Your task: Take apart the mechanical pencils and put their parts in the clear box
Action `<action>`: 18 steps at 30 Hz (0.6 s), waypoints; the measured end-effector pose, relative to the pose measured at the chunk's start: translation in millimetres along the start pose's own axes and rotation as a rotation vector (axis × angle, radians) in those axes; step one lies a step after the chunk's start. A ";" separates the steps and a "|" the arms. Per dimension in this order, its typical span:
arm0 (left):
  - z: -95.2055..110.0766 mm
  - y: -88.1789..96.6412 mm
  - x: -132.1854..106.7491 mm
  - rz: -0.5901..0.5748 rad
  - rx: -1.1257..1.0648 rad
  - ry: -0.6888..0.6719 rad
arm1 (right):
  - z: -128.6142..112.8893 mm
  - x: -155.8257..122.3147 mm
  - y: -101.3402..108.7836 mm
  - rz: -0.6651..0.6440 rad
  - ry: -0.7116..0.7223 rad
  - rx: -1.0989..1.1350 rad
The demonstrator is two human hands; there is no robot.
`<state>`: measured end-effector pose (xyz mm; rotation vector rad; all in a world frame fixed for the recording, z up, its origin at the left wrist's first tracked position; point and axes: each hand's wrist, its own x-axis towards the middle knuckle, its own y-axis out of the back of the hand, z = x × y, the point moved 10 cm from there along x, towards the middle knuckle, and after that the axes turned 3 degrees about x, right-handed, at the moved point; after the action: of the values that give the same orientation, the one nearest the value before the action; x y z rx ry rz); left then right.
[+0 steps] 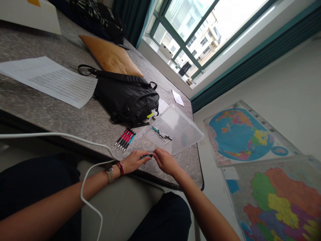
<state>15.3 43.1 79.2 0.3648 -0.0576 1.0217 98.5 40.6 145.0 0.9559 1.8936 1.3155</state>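
My left hand [134, 161] and my right hand [164, 160] meet at the near edge of a grey patterned mattress [82, 117]. Both pinch a small teal pen [146, 155] between their fingertips. My left wrist wears a watch and a red band. Just beyond the hands lies a row of several red and teal pens [125, 139]. To their right sits a clear plastic tray [183, 129] holding a teal pen and some small dark parts [162, 134].
A black bag [125, 97] lies behind the pens, with an orange cushion [110, 55] and printed paper sheets [50, 80] farther back. A white cable [85, 177] crosses my left arm. Two maps [240, 134] hang on the wall at right. A window [200, 30] is beyond.
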 end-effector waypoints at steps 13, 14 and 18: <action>5.6 -8.6 -5.4 -0.046 0.086 -0.045 | -2.5 -14.4 2.0 -0.014 -0.027 0.058; 6.0 -8.7 -5.4 -0.048 0.083 -0.044 | -4.3 -15.2 1.9 -0.018 -0.014 0.053; 7.4 -10.6 -6.1 -0.056 0.096 -0.048 | 2.3 -16.1 -7.5 -0.035 -0.050 -0.016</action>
<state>21.8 30.7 82.0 0.4758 -0.0419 0.9625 107.4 26.4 138.7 0.9353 1.8512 1.2726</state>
